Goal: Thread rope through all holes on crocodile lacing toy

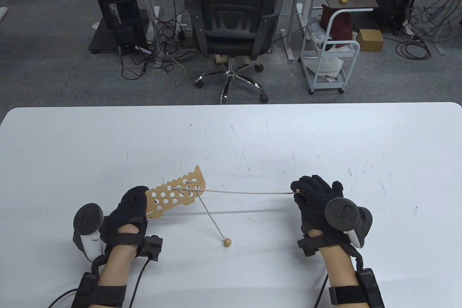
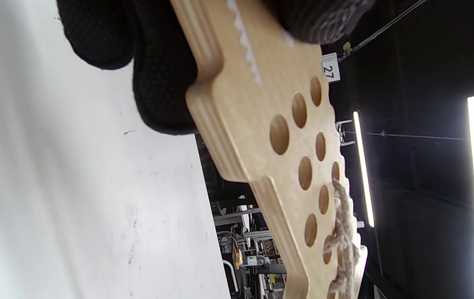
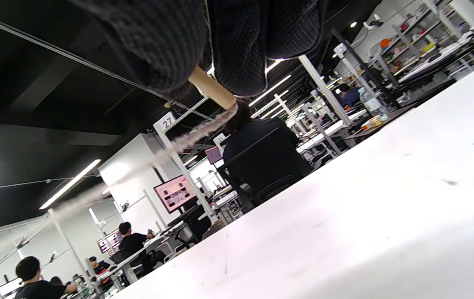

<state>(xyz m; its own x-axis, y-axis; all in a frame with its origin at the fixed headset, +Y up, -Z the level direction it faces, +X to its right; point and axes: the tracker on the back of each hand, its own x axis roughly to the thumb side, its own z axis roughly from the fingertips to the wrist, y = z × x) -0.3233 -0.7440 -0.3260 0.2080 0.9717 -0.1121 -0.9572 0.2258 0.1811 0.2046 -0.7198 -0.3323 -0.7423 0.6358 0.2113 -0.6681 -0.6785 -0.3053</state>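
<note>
The wooden crocodile lacing toy (image 1: 177, 192) is a flat tan board with many round holes, held above the white table (image 1: 252, 134). My left hand (image 1: 134, 202) grips its near-left end; the left wrist view shows the board (image 2: 270, 137) between my gloved fingers (image 2: 162, 87). The beige rope (image 1: 249, 192) is laced through several holes near the board's far end (image 2: 342, 220) and runs taut to the right. My right hand (image 1: 299, 190) pinches the rope's wooden needle tip (image 3: 212, 88). The rope's other end hangs down to a wooden bead (image 1: 227, 242) on the table.
A black office chair (image 1: 231, 22) stands beyond the table's far edge. A white cart (image 1: 330, 55) stands at the back right. The table carries only faint scuff marks.
</note>
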